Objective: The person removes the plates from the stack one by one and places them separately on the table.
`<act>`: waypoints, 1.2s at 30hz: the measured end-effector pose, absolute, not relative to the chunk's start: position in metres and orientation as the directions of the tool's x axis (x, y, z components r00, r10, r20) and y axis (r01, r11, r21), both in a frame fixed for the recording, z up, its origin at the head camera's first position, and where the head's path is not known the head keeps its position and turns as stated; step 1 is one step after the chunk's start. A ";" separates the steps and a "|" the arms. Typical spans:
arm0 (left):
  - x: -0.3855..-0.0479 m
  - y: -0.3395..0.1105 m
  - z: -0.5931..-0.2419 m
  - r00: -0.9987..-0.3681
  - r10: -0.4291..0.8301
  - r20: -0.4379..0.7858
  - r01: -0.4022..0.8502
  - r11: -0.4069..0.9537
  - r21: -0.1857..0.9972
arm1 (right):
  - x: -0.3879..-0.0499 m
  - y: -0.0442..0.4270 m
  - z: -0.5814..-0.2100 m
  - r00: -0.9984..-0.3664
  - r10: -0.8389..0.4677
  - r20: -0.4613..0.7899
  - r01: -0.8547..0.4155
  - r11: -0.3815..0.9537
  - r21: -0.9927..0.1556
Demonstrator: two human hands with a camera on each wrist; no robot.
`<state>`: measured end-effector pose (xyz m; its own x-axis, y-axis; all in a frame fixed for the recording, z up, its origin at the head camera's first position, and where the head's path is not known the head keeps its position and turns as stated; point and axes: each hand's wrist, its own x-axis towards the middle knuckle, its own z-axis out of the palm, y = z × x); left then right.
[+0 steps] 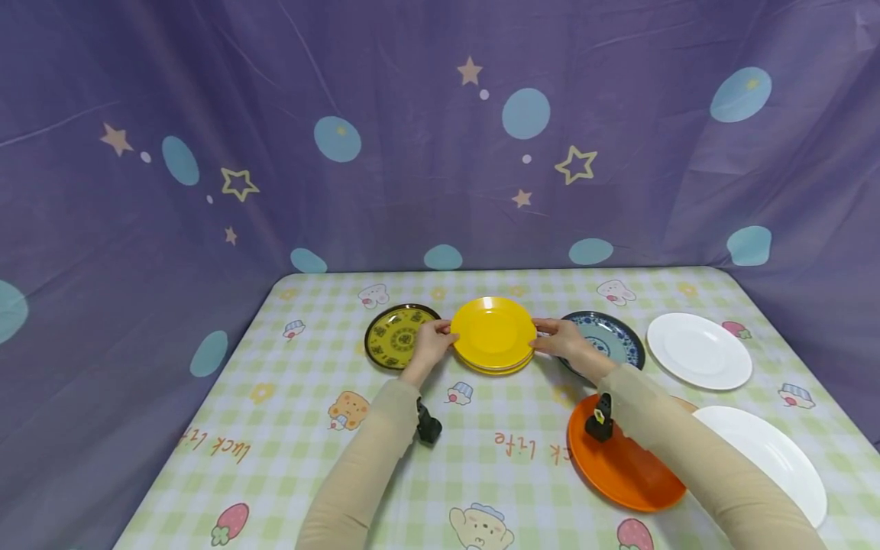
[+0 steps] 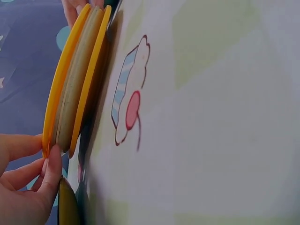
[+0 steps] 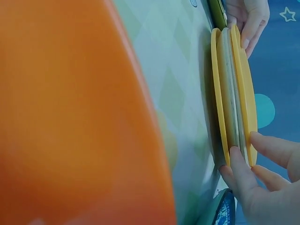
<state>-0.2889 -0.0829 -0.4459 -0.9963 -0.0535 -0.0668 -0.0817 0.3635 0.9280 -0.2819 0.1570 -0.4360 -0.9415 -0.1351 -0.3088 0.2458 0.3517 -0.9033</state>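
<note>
A stack of plates, yellow on top (image 1: 493, 332) and yellow at the bottom (image 2: 89, 79), is at the far middle of the table. Between the two yellow ones, the wrist views show paler plate rims (image 3: 233, 89). My left hand (image 1: 430, 345) pinches the stack's left edge, fingers at the upper plate and thumb lower down. On the opposite edge my right hand (image 1: 565, 341) pinches the rims. Behind the left hand lies an olive patterned plate (image 1: 393, 336); a blue patterned plate (image 1: 614, 336) is partly hidden by the right hand.
An orange plate (image 1: 626, 477) lies under the right forearm, covering part of another plate. Two white plates, one farther back (image 1: 699, 350) and one nearer (image 1: 777, 451), lie at the right. A checked cloth (image 1: 275, 473) covers the table; a purple curtain (image 1: 412, 198) hangs behind.
</note>
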 end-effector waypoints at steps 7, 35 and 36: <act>-0.288 -0.084 -0.446 -0.994 -0.061 -0.088 -0.101 0.256 0.961 | -0.284 0.155 -0.437 -0.938 -0.121 -0.325 0.268 0.340 -0.901; -0.279 -0.094 -0.443 -0.985 -0.083 -0.150 -0.148 -0.028 0.989 | -0.282 0.157 -0.436 -0.941 -0.121 -0.317 0.250 0.386 -0.888; -0.278 -0.095 -0.442 -0.984 -0.087 -0.155 -0.153 -0.031 0.988 | -0.282 0.157 -0.436 -0.942 -0.118 -0.315 0.250 0.382 -0.890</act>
<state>-0.2784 -0.0949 -0.4421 -0.9841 -0.0867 -0.1548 -0.1526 -0.0314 0.9878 -0.2817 0.1565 -0.4361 -0.9417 -0.1183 -0.3150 0.2495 0.3824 -0.8897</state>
